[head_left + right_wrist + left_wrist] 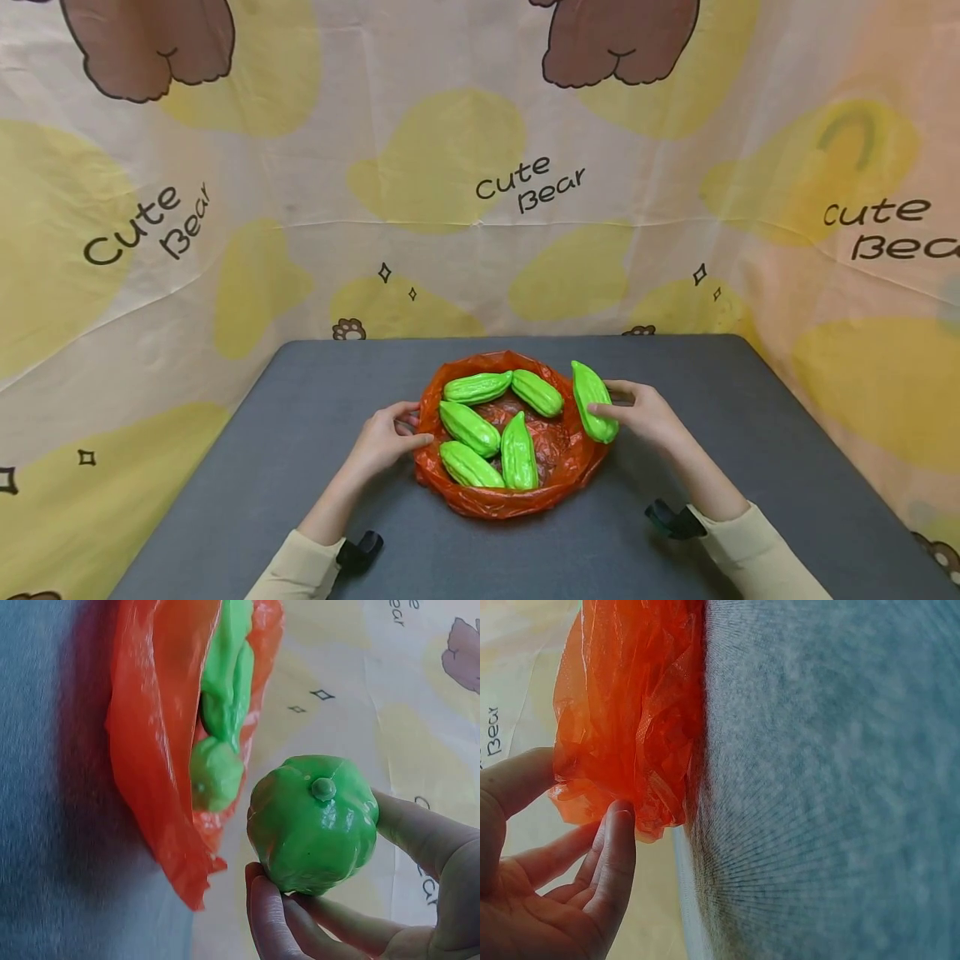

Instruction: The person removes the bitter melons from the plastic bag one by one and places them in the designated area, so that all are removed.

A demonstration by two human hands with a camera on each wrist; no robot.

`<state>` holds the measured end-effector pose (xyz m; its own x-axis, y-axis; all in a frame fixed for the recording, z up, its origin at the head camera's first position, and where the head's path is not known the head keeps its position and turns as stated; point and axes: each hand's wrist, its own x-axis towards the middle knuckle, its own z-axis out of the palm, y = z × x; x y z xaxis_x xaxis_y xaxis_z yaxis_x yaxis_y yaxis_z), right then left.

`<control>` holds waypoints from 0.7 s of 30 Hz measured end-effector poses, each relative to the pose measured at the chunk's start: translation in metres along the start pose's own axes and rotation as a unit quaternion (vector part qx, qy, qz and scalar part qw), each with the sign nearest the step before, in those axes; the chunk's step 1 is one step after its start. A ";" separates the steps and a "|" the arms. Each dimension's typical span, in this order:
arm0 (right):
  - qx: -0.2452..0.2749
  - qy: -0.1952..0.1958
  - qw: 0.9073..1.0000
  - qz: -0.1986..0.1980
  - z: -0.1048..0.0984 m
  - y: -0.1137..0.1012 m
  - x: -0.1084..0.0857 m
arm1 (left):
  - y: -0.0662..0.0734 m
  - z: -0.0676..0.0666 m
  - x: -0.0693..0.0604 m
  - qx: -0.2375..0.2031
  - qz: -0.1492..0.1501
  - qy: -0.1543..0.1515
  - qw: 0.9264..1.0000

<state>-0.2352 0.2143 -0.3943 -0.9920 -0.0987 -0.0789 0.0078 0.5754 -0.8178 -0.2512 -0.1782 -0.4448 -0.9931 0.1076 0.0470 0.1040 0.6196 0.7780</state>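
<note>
A red plastic bag with its rim rolled open stands on the table, holding several green ridged vegetables. My left hand pinches the bag's left edge between thumb and fingers; the left wrist view shows the fingertips at the crinkled red plastic. Between thumb and fingers, my right hand holds another green vegetable at the bag's right rim. In the right wrist view this vegetable is seen end-on, apart from the bag, with my right hand around its far side.
The grey table extends around the bag. A patterned cloth with bears and lettering hangs behind it and at both sides. Dark straps are on both wrists.
</note>
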 end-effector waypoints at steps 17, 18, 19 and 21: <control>-0.004 0.005 1.000 0.011 -0.025 0.012 0.004 | 0.000 0.000 0.000 0.004 0.002 0.000 1.000; -0.003 0.006 1.000 0.013 -0.026 0.013 0.004 | 0.000 0.000 0.000 0.005 0.003 0.000 1.000; -0.004 0.006 1.000 0.015 -0.027 0.015 0.005 | 0.000 0.000 0.000 0.005 0.003 -0.001 1.000; -0.005 0.007 1.000 0.021 -0.029 0.017 0.005 | 0.000 0.000 0.000 0.006 0.004 -0.001 1.000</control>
<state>-0.2440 0.2472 -0.3916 -0.9925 -0.0629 -0.1044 0.0478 0.5872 -0.8081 -0.2515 -0.1782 -0.4447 -0.9920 0.1150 0.0520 0.1131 0.6278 0.7701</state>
